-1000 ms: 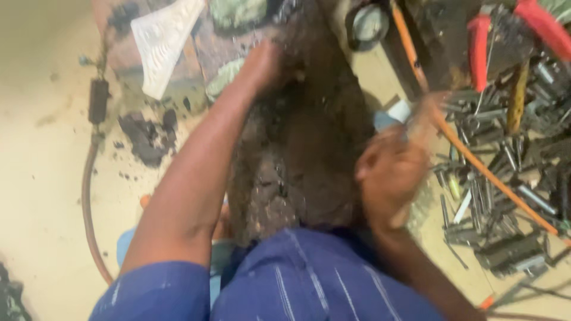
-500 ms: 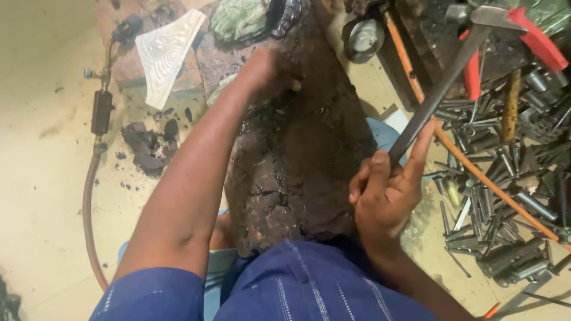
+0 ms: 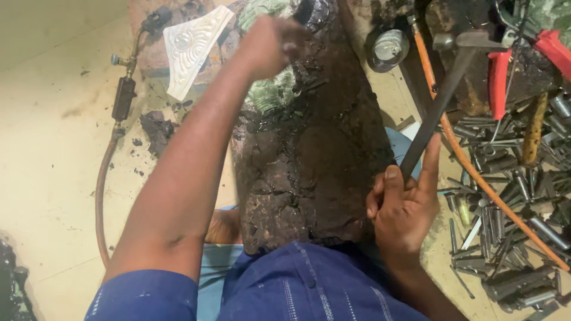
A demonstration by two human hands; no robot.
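**Hammer raised over the dark block**

I see the right hand (image 3: 404,211) closed around the handle of a hammer (image 3: 443,98), thumb pressed along the shaft and the index finger stretched up beside it. The hammer slants up and to the right, with its metal head high near the top edge, above the orange hose (image 3: 470,166) and well clear of the block.

The left hand (image 3: 267,44) reaches forward to the far end of the dark, crusted block (image 3: 309,160), which runs lengthwise away from my lap. Its fingers are curled shut, but I cannot tell what they grip; the hand is blurred. Just below that hand a pale green embossed metal piece (image 3: 270,95) sits on the block's surface, near its left edge.

To the left of the block, on the floor, a white embossed triangular sheet (image 3: 190,47) lies flat, and beside it a torch (image 3: 125,95) with a brown hose (image 3: 104,196) trailing toward me. On the right, a heap of steel punches (image 3: 511,226) covers the floor, with red-handled pliers (image 3: 523,59) above them. A round metal tin (image 3: 386,50) stands near the block's upper right corner.
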